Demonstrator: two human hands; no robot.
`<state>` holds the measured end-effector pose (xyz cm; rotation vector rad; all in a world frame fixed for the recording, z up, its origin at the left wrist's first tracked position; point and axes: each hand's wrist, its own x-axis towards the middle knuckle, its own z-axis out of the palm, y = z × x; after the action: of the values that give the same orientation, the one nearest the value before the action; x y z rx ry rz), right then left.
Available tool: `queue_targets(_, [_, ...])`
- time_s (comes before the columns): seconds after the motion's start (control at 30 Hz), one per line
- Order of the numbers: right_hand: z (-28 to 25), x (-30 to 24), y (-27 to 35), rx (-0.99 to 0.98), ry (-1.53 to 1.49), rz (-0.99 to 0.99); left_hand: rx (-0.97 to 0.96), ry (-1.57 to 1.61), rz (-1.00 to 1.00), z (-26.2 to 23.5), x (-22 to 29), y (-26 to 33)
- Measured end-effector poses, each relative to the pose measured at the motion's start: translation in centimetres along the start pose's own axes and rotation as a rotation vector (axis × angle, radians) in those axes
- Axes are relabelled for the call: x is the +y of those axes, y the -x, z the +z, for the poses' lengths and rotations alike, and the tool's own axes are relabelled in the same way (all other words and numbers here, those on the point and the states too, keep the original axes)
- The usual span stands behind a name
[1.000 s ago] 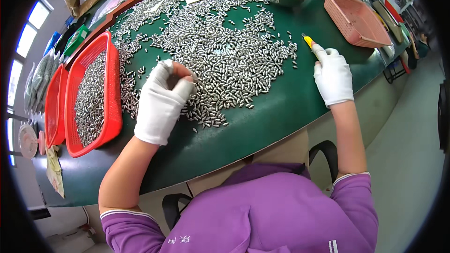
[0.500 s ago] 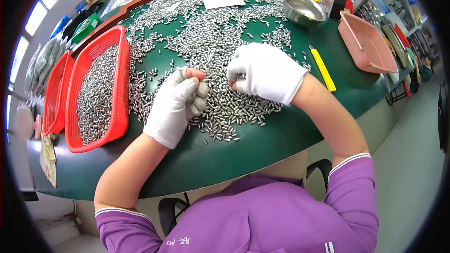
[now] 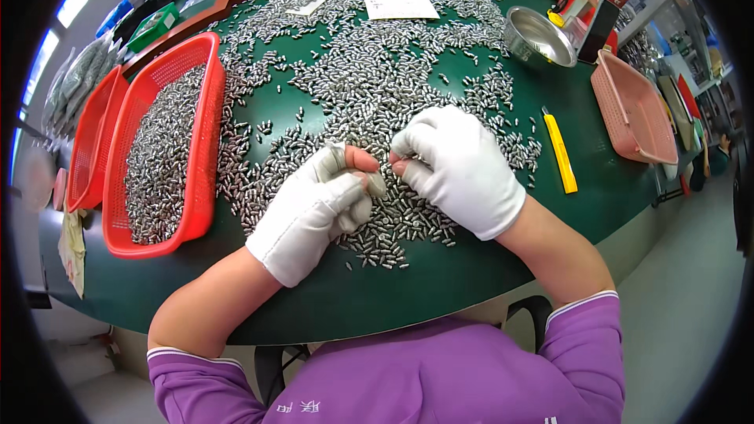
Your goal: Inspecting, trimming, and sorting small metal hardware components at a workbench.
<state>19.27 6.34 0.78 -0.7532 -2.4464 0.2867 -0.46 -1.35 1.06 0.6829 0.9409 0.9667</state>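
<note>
Far left of frame: clear bags (image 3: 82,82) with greyish contents. Just below them, a narrow view of a red basket (image 3: 94,141), set beside a larger red perforated basket (image 3: 207,141). The latter holds a heap of small silvery metal pieces (image 3: 161,157). Lower left: a pale yellow cloth (image 3: 72,251) at the edge of the green table (image 3: 118,286). Upper left: a green box (image 3: 154,27).

Left of centre: the left hand (image 3: 310,216), in a white glove leaving fingertips bare, fingers curled, thumb and forefinger brought close together; whether a piece is gripped between them cannot be told.

Centre, reaching to the top: a broad spread of loose metal pieces (image 3: 369,86), which extends under both hands. A white card (image 3: 401,5) lies on it at upper centre.

Right of centre: the right hand (image 3: 463,169), similarly gloved, fingers bent inward, tips near those of the left; any content of the grasp cannot be determined.

Upper right: a steel bowl (image 3: 542,38). Below it, a yellow cutter (image 3: 560,153) lies apart from the right hand. Far right: a pink basket (image 3: 635,110).
</note>
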Motion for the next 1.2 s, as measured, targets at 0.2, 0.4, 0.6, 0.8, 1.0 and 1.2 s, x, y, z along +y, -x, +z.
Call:
queue_targets(0.2, [-1.0,-1.0,-0.5,0.12,-0.184,-0.193,-0.005,-0.061,-0.078,0.7,0.1,0.5])
queue_targets(0.4, [-0.8,-0.6,-0.8,0.144,-0.328,-0.258,-0.122,-0.005,-0.09,0.1,0.1,0.3])
queue_targets(0.6, [-1.0,0.1,-0.6,0.154,-0.194,-0.079,-0.136,0.078,-0.113,-0.6,-0.3,-0.1])
queue_targets(0.8, [0.0,1.9,-0.1,-0.086,0.038,0.067,-0.078,0.143,-0.133,0.1,-0.2,-0.1])
queue_targets(1.0, [0.7,1.8,-0.1,-0.061,0.048,0.026,-0.101,0.173,-0.106,-0.2,-0.6,-0.2])
queue_targets(1.2, [0.8,1.8,-0.2,-0.077,0.092,0.038,-0.075,0.175,-0.103,-0.4,-0.8,-0.3])
